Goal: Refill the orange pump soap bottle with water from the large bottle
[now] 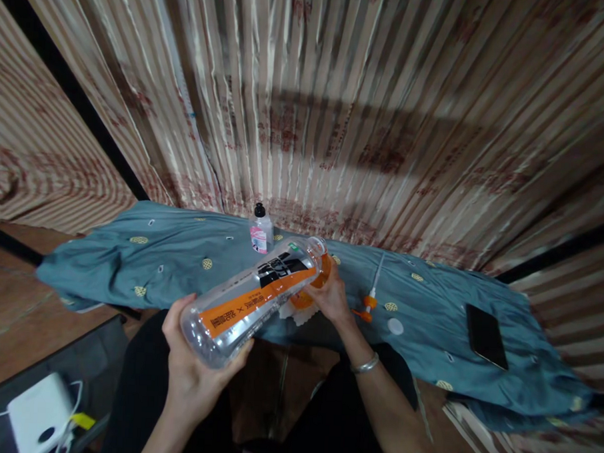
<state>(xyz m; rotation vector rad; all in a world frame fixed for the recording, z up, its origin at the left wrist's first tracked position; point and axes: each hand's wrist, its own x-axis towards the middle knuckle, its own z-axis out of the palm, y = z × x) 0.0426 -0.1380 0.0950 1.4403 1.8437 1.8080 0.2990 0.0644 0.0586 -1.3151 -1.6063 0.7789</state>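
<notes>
Evidently the load is on the left hand [190,362]: palm under the base, fingers and thumb spread wide to either side of the large clear plastic bottle with an orange, black and silver label [256,298]. Clock centred on that bottle, twelve toward the striped beige curtain [306,120]: base at eight, uncapped neck near two, the bottle slanting over the teal cloth with yellow pineapple prints [181,251]. Gripping the wide end probably leaves the neck free to be steered. Right hand [332,294] at three, fingers curled closed around a translucent orange object [325,271] beside the neck, presumably to steady it there; most of its form is masked. Whether the mouth is higher or lower than the base, I cannot tell. Farther out at three lies the orange pump head with a long pale tube [369,303], likely set down there to be within the right hand's reach; a white round disc [396,326] is just beyond. At twelve, the small clear bottle with pink label and black cap [260,231] stands upright, apart from both hands.
</notes>
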